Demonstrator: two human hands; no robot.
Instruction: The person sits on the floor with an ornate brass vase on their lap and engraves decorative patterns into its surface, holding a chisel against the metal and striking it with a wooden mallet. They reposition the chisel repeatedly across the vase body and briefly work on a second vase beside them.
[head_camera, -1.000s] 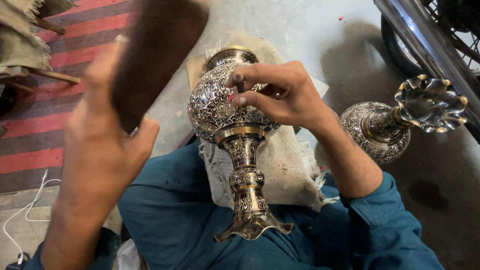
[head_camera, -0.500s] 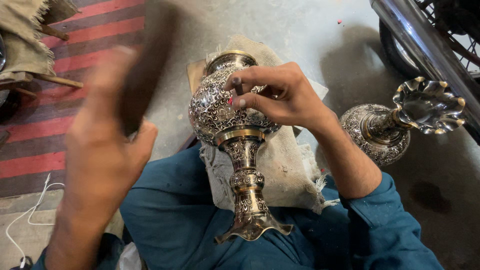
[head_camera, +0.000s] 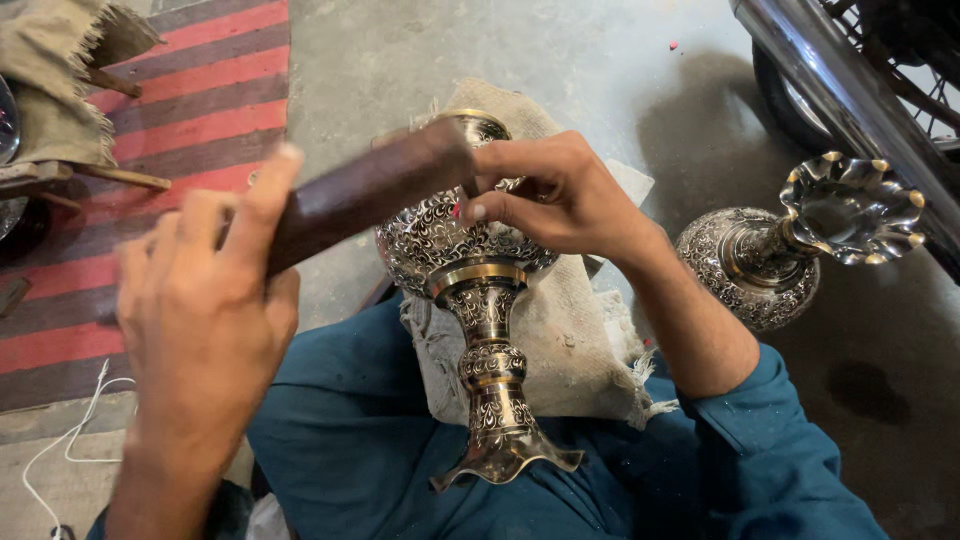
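Note:
An engraved silver and gold metal vase (head_camera: 478, 290) lies across my lap on a burlap cloth (head_camera: 570, 340), its flared foot toward me. My right hand (head_camera: 555, 195) rests on the vase's round belly, fingers pinched around a small tool that is mostly hidden. My left hand (head_camera: 205, 310) grips a dark brown wooden mallet (head_camera: 370, 190), whose far end is down against my right hand's fingertips over the vase.
A second engraved vase (head_camera: 790, 250) with a scalloped rim lies on the concrete floor at right. A motorcycle's chrome pipe (head_camera: 850, 90) and wheel stand at top right. A red striped rug (head_camera: 150, 130) and burlap sacking (head_camera: 60, 70) lie at left, a white cord (head_camera: 60, 440) below.
My left hand has swung the wooden mallet down from its raised position to the tool at the vase. My right hand and the vase stay put.

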